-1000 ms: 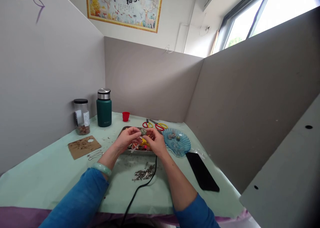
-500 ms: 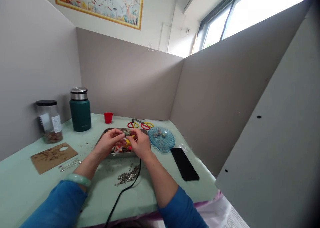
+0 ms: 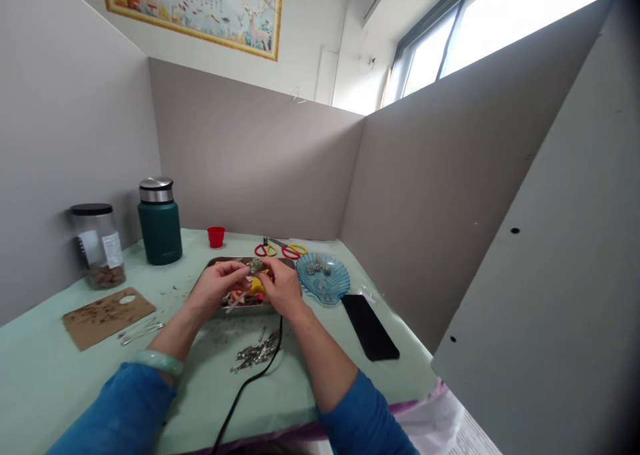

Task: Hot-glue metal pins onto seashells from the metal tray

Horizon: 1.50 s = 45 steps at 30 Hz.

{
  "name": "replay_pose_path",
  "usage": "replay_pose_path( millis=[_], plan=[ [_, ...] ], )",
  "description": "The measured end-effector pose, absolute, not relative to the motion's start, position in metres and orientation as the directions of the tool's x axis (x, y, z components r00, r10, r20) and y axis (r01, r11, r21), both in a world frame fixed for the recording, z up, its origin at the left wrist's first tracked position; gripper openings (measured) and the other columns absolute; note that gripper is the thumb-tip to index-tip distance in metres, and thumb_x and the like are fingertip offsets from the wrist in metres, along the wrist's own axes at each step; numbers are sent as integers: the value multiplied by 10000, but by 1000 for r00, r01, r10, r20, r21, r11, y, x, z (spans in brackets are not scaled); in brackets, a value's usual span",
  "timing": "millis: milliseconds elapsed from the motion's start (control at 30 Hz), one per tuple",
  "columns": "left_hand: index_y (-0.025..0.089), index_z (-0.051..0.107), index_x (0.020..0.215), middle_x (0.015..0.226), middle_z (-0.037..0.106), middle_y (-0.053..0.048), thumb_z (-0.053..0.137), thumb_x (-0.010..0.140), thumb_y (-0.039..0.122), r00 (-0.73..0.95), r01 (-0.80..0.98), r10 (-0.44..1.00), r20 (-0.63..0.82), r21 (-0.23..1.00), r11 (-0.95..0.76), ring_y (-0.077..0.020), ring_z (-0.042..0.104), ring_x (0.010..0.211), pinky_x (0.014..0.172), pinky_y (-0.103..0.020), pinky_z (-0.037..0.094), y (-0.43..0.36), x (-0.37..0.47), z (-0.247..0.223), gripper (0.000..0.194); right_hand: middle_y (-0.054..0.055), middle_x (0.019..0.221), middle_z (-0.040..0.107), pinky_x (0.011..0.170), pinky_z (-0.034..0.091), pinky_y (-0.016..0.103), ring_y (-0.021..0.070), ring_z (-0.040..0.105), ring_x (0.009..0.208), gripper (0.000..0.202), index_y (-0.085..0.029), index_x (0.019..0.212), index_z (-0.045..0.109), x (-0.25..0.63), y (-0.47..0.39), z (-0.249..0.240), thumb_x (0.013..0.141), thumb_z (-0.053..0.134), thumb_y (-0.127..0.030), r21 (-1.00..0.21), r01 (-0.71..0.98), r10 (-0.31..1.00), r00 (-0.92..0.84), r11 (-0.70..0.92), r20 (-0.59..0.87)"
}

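A small greenish patterned piece (image 3: 255,266) is pinched between the fingertips of my left hand (image 3: 220,284) and my right hand (image 3: 281,284). Its exact kind is too small to make out. Both hands hover over a metal tray (image 3: 295,263) holding colourful bits, some yellow and red. A thin whitish stick (image 3: 236,302) slants down below my left fingers; whether they hold it I cannot tell. Nearer me lies a pile of metal safety pins (image 3: 256,354), with a black cord (image 3: 243,386) running beside it.
A blue shell-shaped dish (image 3: 324,279) with several small round pieces stands right of the tray, near a black phone (image 3: 370,327). Scissors (image 3: 290,250) and a red cup (image 3: 216,237) are behind. Leftward are a green thermos (image 3: 159,225), a jar (image 3: 100,245) and a brown card (image 3: 109,315).
The greenish piece has turned a little and shows more between my fingertips. My hands stay over the tray, and the camera view has shifted slightly.
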State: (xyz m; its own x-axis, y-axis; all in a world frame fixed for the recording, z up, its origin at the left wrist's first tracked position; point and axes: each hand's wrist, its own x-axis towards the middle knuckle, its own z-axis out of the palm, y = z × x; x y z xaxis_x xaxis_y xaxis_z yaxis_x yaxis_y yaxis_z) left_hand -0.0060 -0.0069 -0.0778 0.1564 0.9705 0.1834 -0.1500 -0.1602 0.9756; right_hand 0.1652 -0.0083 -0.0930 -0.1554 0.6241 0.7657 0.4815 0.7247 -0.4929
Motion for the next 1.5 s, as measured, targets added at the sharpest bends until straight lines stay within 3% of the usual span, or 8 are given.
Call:
replay_pose_path(
  millis=[300,433,500,567,667,1000,1200,1500],
  plan=[
    [144,694,776,712,702,-44,763,651,424,147,-152,960,239,964,-217,-128,628,571,603,-240,532,-12,-3,-74,315,30,896,691,695,478,261,153,610,706,247,-198,1036,629,165,3,-98,822,553,-294,-652,383,707,-7,655,707],
    [136,694,764,732,700,-52,761,646,445,99,-136,965,244,964,-229,-118,607,564,592,-238,529,-13,-5,-72,337,28,919,699,751,474,270,163,630,782,255,-199,1030,632,192,16,-91,827,531,-316,-668,486,747,45,564,663],
    [135,690,774,737,702,-57,771,626,453,74,-133,969,234,966,-223,-127,611,567,584,-245,527,-13,-5,-70,360,27,942,706,760,460,269,176,637,843,244,-219,1017,646,216,23,-87,830,530,-324,-649,646,798,100,402,594],
    [133,683,772,750,705,-60,777,611,455,59,-131,972,228,967,-219,-131,612,560,571,-247,521,-14,-5,-69,372,51,959,711,751,448,277,200,641,880,242,-226,1011,660,241,30,-87,829,537,-329,-594,795,856,218,123,469],
    [133,676,765,739,702,-56,781,603,453,57,-125,974,219,969,-211,-130,610,551,558,-241,513,-13,-5,-68,373,97,1003,705,728,442,291,243,638,941,257,-210,1008,678,268,41,-93,811,570,-333,-467,876,911,285,-121,298],
    [138,677,772,735,695,-48,774,611,454,55,-113,972,227,969,-220,-130,604,554,557,-241,514,-9,-7,-72,368,101,943,718,712,462,260,238,661,904,202,-179,887,734,268,67,-118,737,608,-229,-409,898,953,248,-158,176],
    [136,671,762,726,690,-49,782,593,460,45,-115,975,219,970,-213,-130,601,548,556,-241,516,-10,-6,-71,381,141,1011,707,716,469,284,264,656,931,233,-164,951,726,273,65,-120,776,584,-226,-422,880,934,312,-217,171],
    [136,673,766,654,680,-54,770,599,481,43,-93,974,222,972,-217,-150,614,542,561,-256,528,-11,-8,-70,396,81,989,720,712,453,252,224,656,924,211,-226,933,737,275,64,-121,819,563,-261,-454,879,946,260,-147,196]
  ],
)
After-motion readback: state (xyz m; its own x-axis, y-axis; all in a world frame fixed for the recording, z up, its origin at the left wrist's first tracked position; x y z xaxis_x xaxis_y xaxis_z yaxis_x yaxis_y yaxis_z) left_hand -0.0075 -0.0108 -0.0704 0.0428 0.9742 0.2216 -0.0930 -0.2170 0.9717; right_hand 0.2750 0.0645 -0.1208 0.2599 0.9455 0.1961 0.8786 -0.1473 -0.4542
